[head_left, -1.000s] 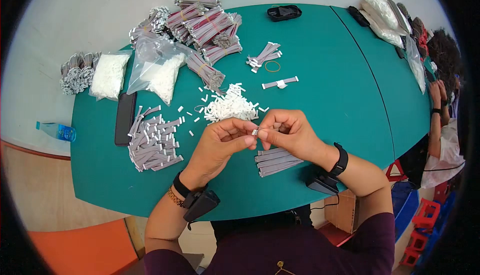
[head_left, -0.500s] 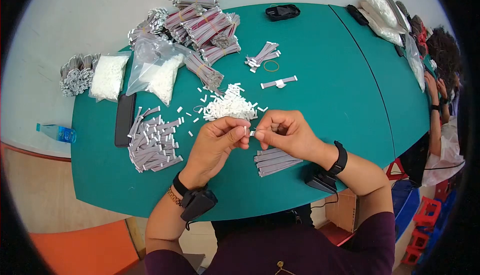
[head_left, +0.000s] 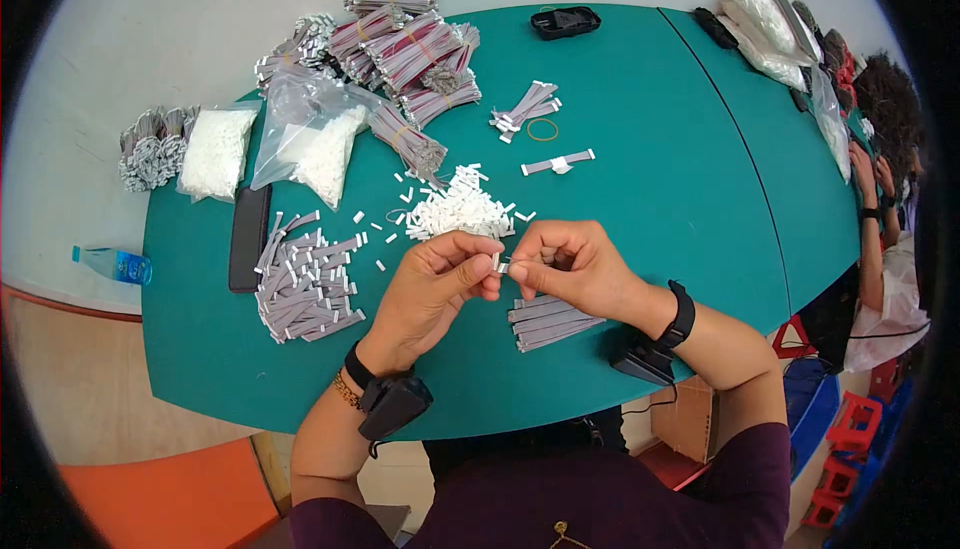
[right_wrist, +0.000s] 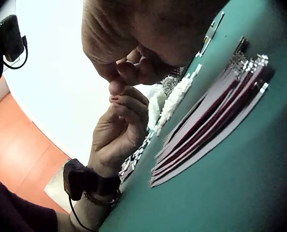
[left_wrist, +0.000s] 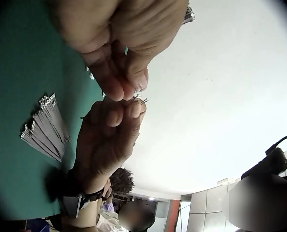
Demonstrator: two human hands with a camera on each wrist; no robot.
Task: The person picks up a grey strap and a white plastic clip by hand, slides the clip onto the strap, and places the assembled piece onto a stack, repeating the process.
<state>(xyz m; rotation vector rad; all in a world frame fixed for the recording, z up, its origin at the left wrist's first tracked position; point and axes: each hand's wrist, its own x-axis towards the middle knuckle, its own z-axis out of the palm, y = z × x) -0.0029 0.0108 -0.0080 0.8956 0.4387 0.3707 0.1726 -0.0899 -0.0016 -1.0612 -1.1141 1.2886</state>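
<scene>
My left hand (head_left: 425, 289) pinches a small white connector housing (head_left: 496, 262) between thumb and forefinger. Facing it, my right hand (head_left: 580, 274) pinches the end of a short grey ribbon cable, most of it hidden by the fingers. Fine metal terminals (left_wrist: 143, 100) show between the two hands in the left wrist view. Both sets of fingertips almost meet above the table, just in front of a heap of loose white housings (head_left: 460, 207). Below the right hand lies a row of grey ribbon cables (head_left: 550, 326).
Finished-looking short cables with white ends (head_left: 305, 284) lie piled at left, by a black phone (head_left: 249, 239). Bags of white housings (head_left: 217, 154) and banded cable bundles (head_left: 415, 49) stand behind. A rubber band (head_left: 542, 130) and one cable (head_left: 558, 163) lie farther back.
The fingertips, pressed together a second ago, parted slightly, uncovering the white housing. Since then the right fingertips have stayed close by it, with the cable end at the housing.
</scene>
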